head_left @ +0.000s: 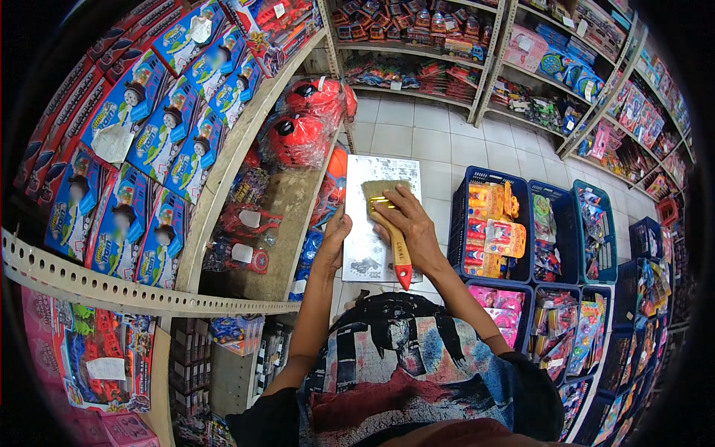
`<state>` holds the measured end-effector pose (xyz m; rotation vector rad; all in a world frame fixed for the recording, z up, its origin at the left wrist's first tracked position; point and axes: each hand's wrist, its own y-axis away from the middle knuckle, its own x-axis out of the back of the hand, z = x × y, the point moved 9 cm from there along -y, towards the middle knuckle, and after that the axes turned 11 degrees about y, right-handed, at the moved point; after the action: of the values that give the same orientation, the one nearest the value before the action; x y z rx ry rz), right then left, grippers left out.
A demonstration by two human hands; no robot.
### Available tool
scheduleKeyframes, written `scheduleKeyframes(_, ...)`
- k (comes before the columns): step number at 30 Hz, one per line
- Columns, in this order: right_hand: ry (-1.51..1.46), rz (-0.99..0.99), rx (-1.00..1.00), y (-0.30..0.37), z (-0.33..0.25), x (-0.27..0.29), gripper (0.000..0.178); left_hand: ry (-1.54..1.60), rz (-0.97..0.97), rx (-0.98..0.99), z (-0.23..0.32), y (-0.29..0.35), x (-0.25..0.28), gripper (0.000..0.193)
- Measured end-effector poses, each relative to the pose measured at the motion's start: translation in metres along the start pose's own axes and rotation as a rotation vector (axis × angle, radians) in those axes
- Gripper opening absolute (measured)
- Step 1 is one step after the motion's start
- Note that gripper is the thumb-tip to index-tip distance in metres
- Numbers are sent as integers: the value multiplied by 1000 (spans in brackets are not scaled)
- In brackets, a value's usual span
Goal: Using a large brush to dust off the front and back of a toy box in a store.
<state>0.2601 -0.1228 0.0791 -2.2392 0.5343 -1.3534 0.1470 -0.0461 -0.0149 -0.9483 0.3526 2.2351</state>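
Note:
A flat white box point(364, 247) with dark printed patterns is held in front of my chest. My left hand point(334, 240) is closed on its left edge, thumb up along the side. My right hand point(411, 228) grips a wide paintbrush point(397, 249) with a wooden handle and a red tip. The handle points toward me, and the pale bristles lie over the upper part of the box face. Some of the brush is covered by my right fingers. The fingers of my left hand behind the box are hidden.
At my left, a metal shelf point(134, 296) bears blue toy train boxes point(153, 153). Red toys in plastic wrap point(298, 138) sit on a lower shelf. Blue crates point(532, 279) of packaged toys stand on the tiled floor point(436, 141) at right. More toy shelves point(417, 93) line the back.

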Motion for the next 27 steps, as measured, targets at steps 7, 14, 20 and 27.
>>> scheduleKeyframes(7, -91, -55, 104, 1, -17, -19, 35, -19, 66, -46, 17, -10, 17, 65)
scheduleKeyframes(14, -7, -22, -24, -6, 12, -17, 35, 1, 45, 37, 0, -11, 11, 69)
scheduleKeyframes(20, -78, -49, 46, 2, -2, -17, 35, 3, 63, -6, 0, -14, 18, 65)
scheduleKeyframes(27, -95, -70, 107, 5, 1, -17, 33, -32, 60, 3, -7, -8, 15, 71)
